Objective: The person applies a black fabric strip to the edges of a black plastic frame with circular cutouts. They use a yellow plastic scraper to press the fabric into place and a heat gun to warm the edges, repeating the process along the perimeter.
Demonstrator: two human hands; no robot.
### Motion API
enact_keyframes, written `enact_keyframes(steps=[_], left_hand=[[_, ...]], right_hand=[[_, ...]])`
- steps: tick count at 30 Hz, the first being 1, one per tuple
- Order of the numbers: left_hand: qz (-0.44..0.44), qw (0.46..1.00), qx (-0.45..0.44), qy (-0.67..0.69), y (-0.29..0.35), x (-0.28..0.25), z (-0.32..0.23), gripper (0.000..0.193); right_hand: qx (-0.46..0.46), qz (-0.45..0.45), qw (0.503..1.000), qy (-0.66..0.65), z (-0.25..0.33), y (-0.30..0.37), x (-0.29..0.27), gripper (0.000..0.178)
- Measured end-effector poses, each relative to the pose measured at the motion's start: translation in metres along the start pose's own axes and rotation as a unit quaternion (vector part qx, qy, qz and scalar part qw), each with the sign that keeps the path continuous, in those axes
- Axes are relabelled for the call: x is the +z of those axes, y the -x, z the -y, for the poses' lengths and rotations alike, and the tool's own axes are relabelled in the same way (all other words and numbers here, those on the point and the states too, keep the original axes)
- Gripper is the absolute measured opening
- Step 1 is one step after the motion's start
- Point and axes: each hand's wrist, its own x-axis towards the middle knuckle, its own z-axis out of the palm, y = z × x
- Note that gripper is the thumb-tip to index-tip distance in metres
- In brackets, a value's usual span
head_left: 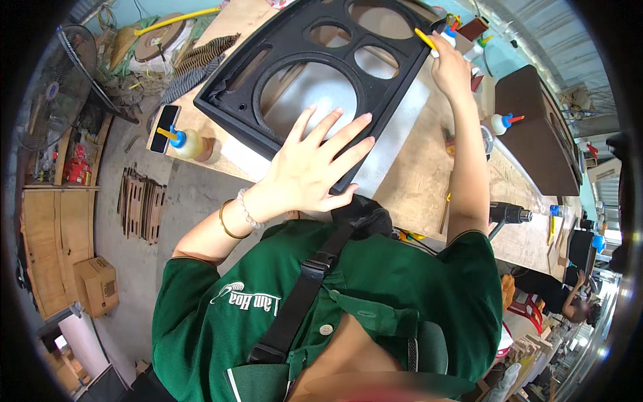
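Left hand [307, 171]: fingers spread and unclosed, palm down across the near edge of the cabinet, fingertips reaching over its largest round opening.
Right hand [452, 70]: fingers closed around a yellow tool [424, 38], by the cabinet's far right corner.
Cabinet [288, 48]: black, set at a slant on the bench [415, 171], its front of round and oblong openings facing up.
Under it: a pale sheet [400, 130], showing through the big opening and along the right side.
Left corner: a glue bottle [193, 145] with blue cap and orange nozzle, beside a dark phone [165, 130].
Behind these: striped cloth [195, 67].
Right side: a red-nozzled bottle [498, 124] before a brown box [532, 134]; nearer the person, a heat gun [510, 213].
Floor, left: stacked wood strips [142, 204] and a carton [97, 287].
Far left: a fan [55, 94].
Far right: a co-worker [575, 307], small and unclear.
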Motion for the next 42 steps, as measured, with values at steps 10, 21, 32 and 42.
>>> enact_keyframes(steps=[10, 21, 32, 42], left_hand=[[-0.028, 0.993, 0.083, -0.075, 0.022, -0.026, 0.070, 0.057], [-0.072, 0.986, -0.037, -0.147, 0.068, -0.061, 0.161, 0.084], [-0.086, 0.909, -0.276, -0.301, 0.029, -0.036, 0.238, 0.107], [-0.013, 0.831, -0.333, -0.445, -0.062, 0.003, 0.242, 0.062]], right_hand=[[-0.024, -0.003, 1.000, 0.002, 0.025, 0.023, -0.026, 0.043], [-0.004, -0.031, 0.999, 0.025, 0.074, 0.092, -0.076, 0.037], [0.003, -0.037, 0.997, 0.061, 0.158, 0.143, -0.119, 0.035], [-0.029, -0.006, 0.999, -0.026, 0.225, 0.152, -0.137, 0.037]])
